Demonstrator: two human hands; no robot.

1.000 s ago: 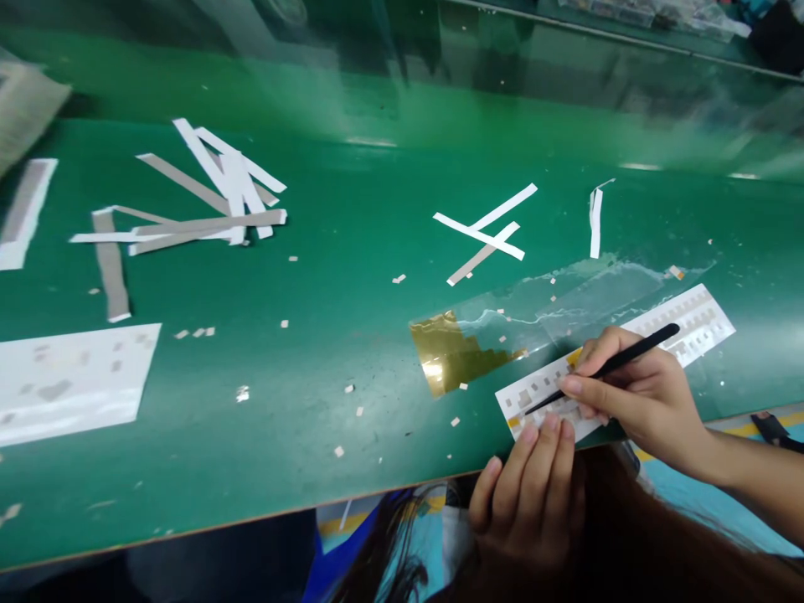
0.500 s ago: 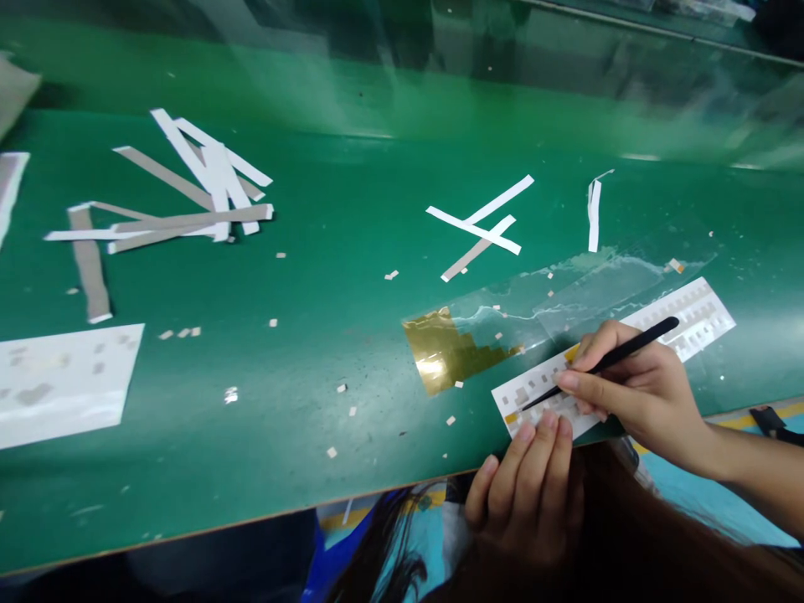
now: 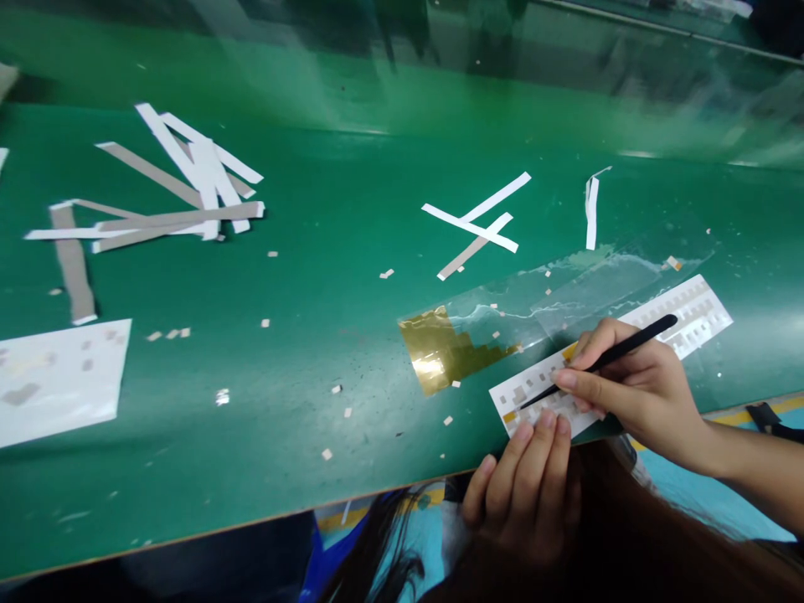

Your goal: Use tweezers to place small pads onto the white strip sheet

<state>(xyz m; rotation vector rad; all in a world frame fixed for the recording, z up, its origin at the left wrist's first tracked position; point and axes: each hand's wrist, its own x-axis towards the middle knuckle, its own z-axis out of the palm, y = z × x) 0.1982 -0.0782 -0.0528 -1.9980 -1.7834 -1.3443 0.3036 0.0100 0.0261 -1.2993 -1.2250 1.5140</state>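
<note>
Pinched between the thumb and fingers of my right hand (image 3: 634, 394) is a pair of slim black tweezers (image 3: 641, 339). Their pointed tip reaches the left end of a white sheet (image 3: 707, 311) dotted with small grey pieces, beside a small amber patch (image 3: 510, 416). My left hand (image 3: 524, 486) lies with its fingers stretched out and the fingertips on the lower edge of that sheet; its thumb is hidden. Both hands cover the sheet's middle. Just beyond it lies clear film (image 3: 502, 311) with a shiny amber piece (image 3: 433, 352) at its left end.
Grey and white strips (image 3: 207, 188) lie piled at the left, crossed strips (image 3: 481, 226) farther right, and a folded strip (image 3: 591, 213) near the film. Another white sheet (image 3: 100, 394) sits at the left. Tiny chips (image 3: 327, 454) are scattered over the green table (image 3: 207, 477). Dark hair hangs below the front edge.
The whole scene has shifted slightly left in view, most at the left side. Both hands and the tweezers keep nearly the same place on the sheet.
</note>
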